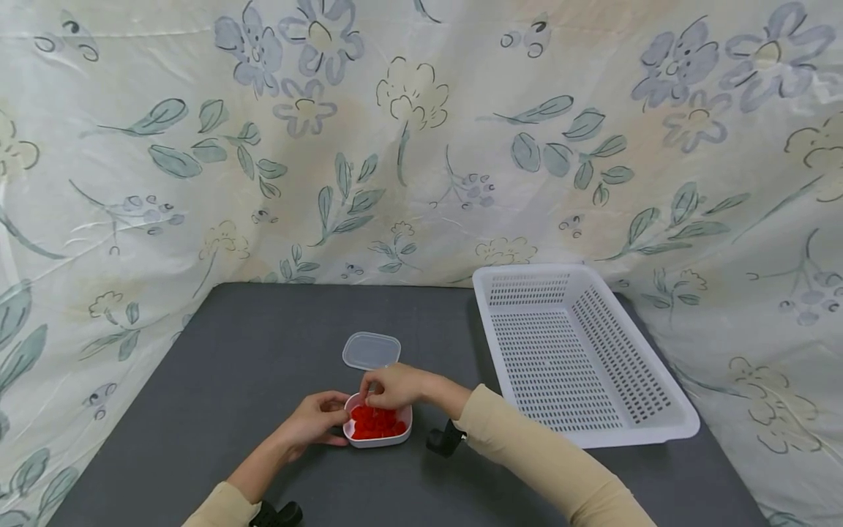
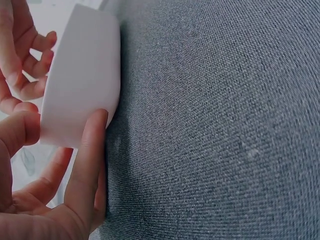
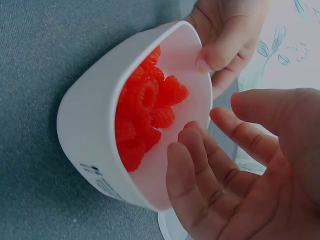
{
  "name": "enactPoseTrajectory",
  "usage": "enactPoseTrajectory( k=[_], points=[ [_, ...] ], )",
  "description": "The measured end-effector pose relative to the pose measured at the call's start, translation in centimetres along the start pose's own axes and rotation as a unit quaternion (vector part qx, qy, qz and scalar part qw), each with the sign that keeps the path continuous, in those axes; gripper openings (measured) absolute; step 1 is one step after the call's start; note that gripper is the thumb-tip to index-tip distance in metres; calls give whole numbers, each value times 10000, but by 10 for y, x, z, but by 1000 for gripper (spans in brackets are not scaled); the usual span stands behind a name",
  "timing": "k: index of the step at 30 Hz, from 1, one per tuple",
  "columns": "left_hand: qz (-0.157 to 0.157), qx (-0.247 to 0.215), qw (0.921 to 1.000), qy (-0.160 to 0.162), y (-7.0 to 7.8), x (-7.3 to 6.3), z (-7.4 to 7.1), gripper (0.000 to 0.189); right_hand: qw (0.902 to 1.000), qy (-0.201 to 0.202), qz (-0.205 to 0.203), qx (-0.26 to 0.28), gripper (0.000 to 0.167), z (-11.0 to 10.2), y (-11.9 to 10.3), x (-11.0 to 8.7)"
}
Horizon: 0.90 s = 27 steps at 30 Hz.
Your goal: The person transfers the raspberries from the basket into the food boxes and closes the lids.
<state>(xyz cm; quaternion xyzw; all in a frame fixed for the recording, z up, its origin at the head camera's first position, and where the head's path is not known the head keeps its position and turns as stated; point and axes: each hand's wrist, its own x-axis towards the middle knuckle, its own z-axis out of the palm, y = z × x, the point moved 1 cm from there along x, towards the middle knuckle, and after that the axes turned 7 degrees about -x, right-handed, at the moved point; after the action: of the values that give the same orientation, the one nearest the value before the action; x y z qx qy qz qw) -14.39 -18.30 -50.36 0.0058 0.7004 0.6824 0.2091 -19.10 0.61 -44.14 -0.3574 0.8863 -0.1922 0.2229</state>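
A small white plastic container [image 3: 85,120] holds several red raspberries [image 3: 145,110] and stands on the table. My left hand [image 1: 315,422] grips its left wall, thumb over the rim and fingers against the outside; in the left wrist view a finger [image 2: 89,160] lies along the container's white side. My right hand [image 1: 395,386] is over the far rim. In the right wrist view its fingers [image 3: 182,175] are spread and loosely bent at the container's opening, with no raspberry seen between them.
A translucent lid [image 1: 372,350] lies on the dark grey table [image 1: 276,329] behind the container. To the right is a large white perforated basket [image 1: 560,366]. Floral cloth [image 1: 421,146] hangs behind the table and along its sides.
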Motion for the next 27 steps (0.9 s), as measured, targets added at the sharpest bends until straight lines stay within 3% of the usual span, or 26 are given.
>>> enactPoseTrajectory(
  k=[11, 15, 21, 27],
  points=[
    [-151, 382, 9989, 232, 8, -2, -1, 45, 9978, 653, 106, 98, 20, -15, 12, 4],
    [58, 570, 9968, 563, 16, 1, -5, 42, 9953, 868, 336, 286, 26, -20, 20, 8],
    [477, 633, 9895, 1205, 29, 16, -14, 37, 9813, 1250, 993, 1075, 31, -25, 32, 10],
    [631, 571, 9841, 1561, 33, 33, -26, 38, 9655, 1456, 1434, 1612, 36, -22, 43, 16]
  ],
)
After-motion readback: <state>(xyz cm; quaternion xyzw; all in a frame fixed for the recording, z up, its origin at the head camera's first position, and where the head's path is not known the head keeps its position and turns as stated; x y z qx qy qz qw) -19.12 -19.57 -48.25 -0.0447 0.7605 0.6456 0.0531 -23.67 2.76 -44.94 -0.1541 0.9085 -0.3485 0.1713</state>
